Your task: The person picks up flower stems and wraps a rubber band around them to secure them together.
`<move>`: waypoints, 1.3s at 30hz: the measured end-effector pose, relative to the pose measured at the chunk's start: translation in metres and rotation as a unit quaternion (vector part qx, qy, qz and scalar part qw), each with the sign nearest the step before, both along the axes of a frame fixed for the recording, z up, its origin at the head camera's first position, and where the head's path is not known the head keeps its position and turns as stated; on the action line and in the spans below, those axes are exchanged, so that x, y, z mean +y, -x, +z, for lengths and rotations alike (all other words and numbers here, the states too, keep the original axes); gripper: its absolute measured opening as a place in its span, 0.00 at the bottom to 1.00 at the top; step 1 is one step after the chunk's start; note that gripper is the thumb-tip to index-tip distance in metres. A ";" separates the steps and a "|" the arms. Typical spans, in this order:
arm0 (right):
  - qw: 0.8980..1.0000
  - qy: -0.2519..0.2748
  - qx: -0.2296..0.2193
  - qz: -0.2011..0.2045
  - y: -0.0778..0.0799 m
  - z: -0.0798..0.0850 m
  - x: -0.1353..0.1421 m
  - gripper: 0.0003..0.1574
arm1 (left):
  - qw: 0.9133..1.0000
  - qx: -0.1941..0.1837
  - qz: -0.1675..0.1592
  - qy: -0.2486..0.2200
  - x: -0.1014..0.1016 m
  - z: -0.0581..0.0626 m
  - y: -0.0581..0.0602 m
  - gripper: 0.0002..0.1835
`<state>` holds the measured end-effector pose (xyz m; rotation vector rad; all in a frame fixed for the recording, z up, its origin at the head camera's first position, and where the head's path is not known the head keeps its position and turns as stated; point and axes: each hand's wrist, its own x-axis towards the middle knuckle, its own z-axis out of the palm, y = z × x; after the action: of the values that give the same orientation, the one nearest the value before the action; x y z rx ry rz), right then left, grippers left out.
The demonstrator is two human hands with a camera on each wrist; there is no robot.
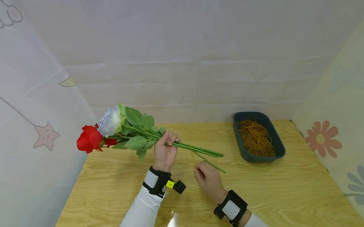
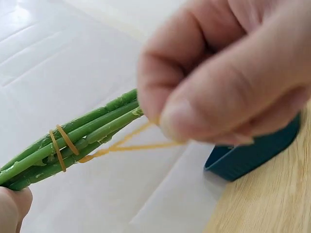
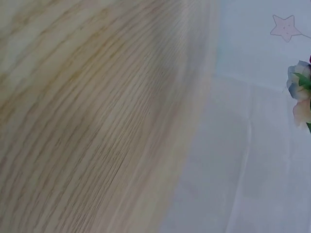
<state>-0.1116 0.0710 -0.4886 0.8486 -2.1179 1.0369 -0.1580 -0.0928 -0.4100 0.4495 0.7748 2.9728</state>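
Observation:
My left hand [image 1: 166,151] grips a bunch of flowers by the green stems [image 1: 198,149], above the table. Red roses [image 1: 90,139] and a pale blue-white rose [image 1: 110,121] with green leaves [image 1: 136,142] point left. In the left wrist view, a rubber band [image 2: 59,146] circles the stems, and its free loop is pulled out and twisted. My right hand [image 1: 210,180] pinches that stretched loop between thumb and fingertips, below the stems. One stem angles away from the others near the cut ends. The right wrist view shows neither hand, only a bit of the flowers [image 3: 300,87].
A dark blue-green basket [image 1: 240,148] holding a heap of rubber bands [image 1: 256,139] stands at the back right of the wooden table [image 1: 292,193]. A pale cloth backdrop [image 1: 180,76] rises behind the table, with printed cloth at both sides.

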 end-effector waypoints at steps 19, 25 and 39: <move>0.961 0.165 -0.175 0.138 -0.020 0.060 0.020 0.12 | 0.983 0.053 0.000 0.175 -0.013 -0.009 0.005 0.19; 0.952 0.170 -0.185 0.173 -0.008 0.066 0.033 0.12 | 0.983 0.033 -0.067 0.167 -0.014 -0.009 0.003 0.22; 0.981 -0.164 0.106 -0.014 0.024 0.052 0.053 0.21 | 0.980 0.002 -0.185 0.073 -0.010 0.003 -0.006 0.20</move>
<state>-0.1352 0.1240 -0.4363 1.0325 -2.1379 0.5589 -0.1518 -0.1030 -0.4070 0.5264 0.8005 2.5542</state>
